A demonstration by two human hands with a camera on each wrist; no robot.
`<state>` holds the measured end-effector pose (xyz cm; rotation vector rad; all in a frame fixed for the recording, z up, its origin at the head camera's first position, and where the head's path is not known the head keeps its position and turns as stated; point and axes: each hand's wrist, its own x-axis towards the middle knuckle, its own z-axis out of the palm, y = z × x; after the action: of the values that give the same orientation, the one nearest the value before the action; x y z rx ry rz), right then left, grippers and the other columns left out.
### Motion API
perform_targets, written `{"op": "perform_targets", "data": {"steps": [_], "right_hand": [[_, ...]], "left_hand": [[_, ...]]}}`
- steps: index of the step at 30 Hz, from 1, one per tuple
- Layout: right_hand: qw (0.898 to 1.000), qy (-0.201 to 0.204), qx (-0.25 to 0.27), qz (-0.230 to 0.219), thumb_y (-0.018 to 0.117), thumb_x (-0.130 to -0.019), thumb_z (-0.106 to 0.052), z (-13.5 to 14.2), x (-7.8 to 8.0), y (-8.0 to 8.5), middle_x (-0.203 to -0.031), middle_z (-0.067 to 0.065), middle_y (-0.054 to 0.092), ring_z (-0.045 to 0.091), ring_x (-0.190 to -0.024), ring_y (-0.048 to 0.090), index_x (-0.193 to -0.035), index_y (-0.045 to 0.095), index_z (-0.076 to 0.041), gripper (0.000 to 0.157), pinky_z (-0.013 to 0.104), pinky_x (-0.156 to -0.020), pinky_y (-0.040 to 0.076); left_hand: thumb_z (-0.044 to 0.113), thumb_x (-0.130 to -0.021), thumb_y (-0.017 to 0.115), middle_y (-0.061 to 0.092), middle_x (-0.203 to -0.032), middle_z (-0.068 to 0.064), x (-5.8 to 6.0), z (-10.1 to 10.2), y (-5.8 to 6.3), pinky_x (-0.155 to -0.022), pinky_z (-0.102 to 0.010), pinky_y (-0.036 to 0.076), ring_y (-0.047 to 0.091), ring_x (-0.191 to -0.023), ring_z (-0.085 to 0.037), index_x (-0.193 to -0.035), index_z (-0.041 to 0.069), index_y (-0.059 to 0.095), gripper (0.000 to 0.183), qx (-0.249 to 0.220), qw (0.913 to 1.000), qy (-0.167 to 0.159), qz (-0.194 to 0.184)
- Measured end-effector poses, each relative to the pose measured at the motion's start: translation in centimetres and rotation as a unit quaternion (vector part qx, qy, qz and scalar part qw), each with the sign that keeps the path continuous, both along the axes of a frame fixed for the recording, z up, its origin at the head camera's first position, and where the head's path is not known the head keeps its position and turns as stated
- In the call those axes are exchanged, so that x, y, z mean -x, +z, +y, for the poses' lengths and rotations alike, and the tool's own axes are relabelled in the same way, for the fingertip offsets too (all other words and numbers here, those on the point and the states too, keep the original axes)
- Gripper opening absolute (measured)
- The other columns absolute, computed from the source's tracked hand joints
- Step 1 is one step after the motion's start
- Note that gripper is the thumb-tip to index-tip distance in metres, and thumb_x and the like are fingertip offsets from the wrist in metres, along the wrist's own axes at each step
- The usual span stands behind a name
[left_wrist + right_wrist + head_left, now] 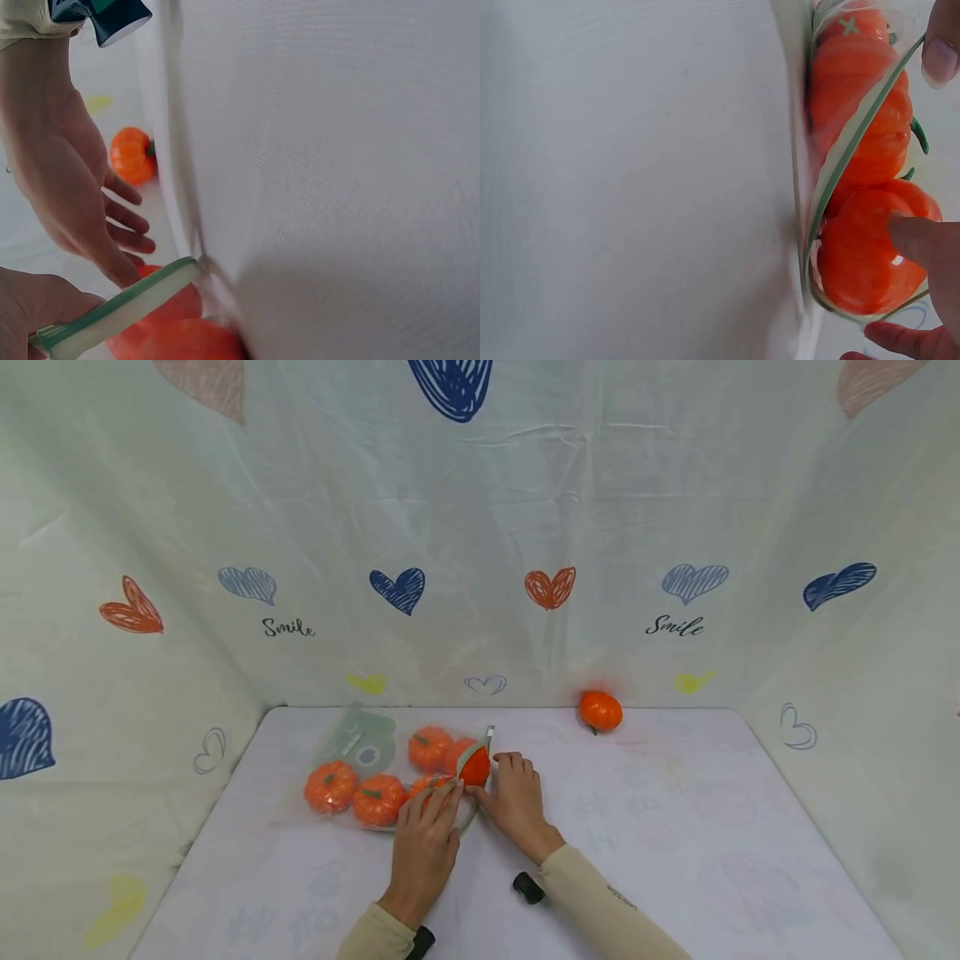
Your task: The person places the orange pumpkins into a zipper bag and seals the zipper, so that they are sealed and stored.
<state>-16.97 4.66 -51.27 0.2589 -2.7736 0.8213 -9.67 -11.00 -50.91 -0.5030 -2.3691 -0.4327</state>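
Observation:
A clear zip bag (352,739) with a pale green rim lies on the table, holding several small orange toy pumpkins (378,800). My left hand (423,839) lies over the near side of the bag. In the left wrist view, the left thumb (52,300) pinches the bag's green rim (124,307). At the open mouth sits one red-orange pumpkin (870,247), partly inside. The thumb of my right hand (517,802) presses on this pumpkin, while its other fingers (904,341) stretch out loosely beside the rim.
Another orange pumpkin (600,711) sits by the back edge of the white table (675,843). A white curtain (480,527) printed with hearts surrounds the table at the back and sides. Dark wrist devices (528,887) are near both sleeves.

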Motion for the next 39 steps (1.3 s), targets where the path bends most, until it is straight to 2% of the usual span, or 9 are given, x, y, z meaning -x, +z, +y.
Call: {"op": "perform_targets", "data": {"steps": [4,8,16,22,25,32,39], "right_hand": [[1.000,-0.005,0.001,0.017,0.090,-0.085,-0.033,-0.3,0.3,-0.2,-0.119,0.019,0.063,0.038,-0.109,0.058,-0.117,0.067,0.002,0.052,0.052,-0.095,0.051],[1.000,0.001,-0.001,0.024,0.088,-0.087,-0.030,-0.9,0.6,-0.2,-0.119,0.020,0.062,0.038,-0.109,0.058,-0.120,0.070,0.001,0.049,0.053,-0.095,0.050],[1.000,-0.004,0.003,0.001,0.087,-0.088,-0.028,-1.0,0.3,-0.1,-0.121,0.021,0.062,0.039,-0.113,0.057,-0.122,0.072,0.001,0.047,0.054,-0.097,0.048],[0.998,0.065,-0.013,0.001,0.084,-0.090,-0.021,-1.0,0.3,0.0,-0.129,0.024,0.059,0.043,-0.119,0.054,-0.125,0.071,-0.002,0.042,0.058,-0.100,0.045],[0.997,0.070,-0.026,0.004,0.084,-0.091,-0.022,-0.6,0.2,-0.1,-0.130,0.024,0.058,0.044,-0.120,0.053,-0.128,0.070,-0.003,0.044,0.057,-0.100,0.044],[0.998,0.049,0.000,0.048,0.084,-0.090,-0.016,2.7,0.1,0.3,-0.128,0.022,0.057,0.042,-0.119,0.053,-0.128,0.069,-0.001,0.043,0.058,-0.100,0.043],[0.999,-0.011,-0.006,0.050,0.082,-0.092,-0.016,8.3,1.7,1.0,-0.132,0.024,0.055,0.045,-0.122,0.051,-0.132,0.065,0.001,0.047,0.059,-0.105,0.041]], "left_hand": [[-0.006,-0.057,0.098,0.070,-0.130,-0.008,0.0,0.0,0.0,-0.095,-0.050,0.051,0.060,-0.115,-0.033,-0.133,0.003,0.072,0.081,0.000,1.0000,0.000,0.001],[-0.006,-0.056,0.098,0.070,-0.129,-0.007,0.0,0.1,0.0,-0.094,-0.050,0.051,0.061,-0.114,-0.034,-0.132,0.003,0.073,0.081,-0.003,1.0000,0.000,0.004],[-0.006,-0.056,0.098,0.070,-0.129,-0.007,0.0,0.2,-0.1,-0.094,-0.050,0.050,0.061,-0.113,-0.033,-0.132,0.003,0.073,0.081,-0.002,1.0000,-0.001,0.001],[-0.006,-0.054,0.097,0.070,-0.128,-0.008,0.2,0.1,-0.2,-0.093,-0.049,0.050,0.060,-0.112,-0.034,-0.131,0.003,0.073,0.080,-0.001,0.9999,-0.003,0.014],[-0.006,-0.053,0.097,0.070,-0.127,-0.008,0.2,0.2,-0.2,-0.092,-0.049,0.050,0.060,-0.111,-0.034,-0.130,0.003,0.073,0.081,-0.002,0.9998,-0.006,0.019],[-0.006,-0.054,0.098,0.069,-0.129,-0.009,0.2,0.1,-0.1,-0.092,-0.049,0.051,0.060,-0.112,-0.034,-0.132,0.002,0.072,0.083,0.003,0.9998,-0.006,0.017],[-0.007,-0.053,0.098,0.069,-0.129,-0.009,0.4,-0.1,-0.3,-0.092,-0.049,0.050,0.060,-0.112,-0.035,-0.132,0.002,0.072,0.084,-0.003,0.9997,-0.011,0.022]]}}
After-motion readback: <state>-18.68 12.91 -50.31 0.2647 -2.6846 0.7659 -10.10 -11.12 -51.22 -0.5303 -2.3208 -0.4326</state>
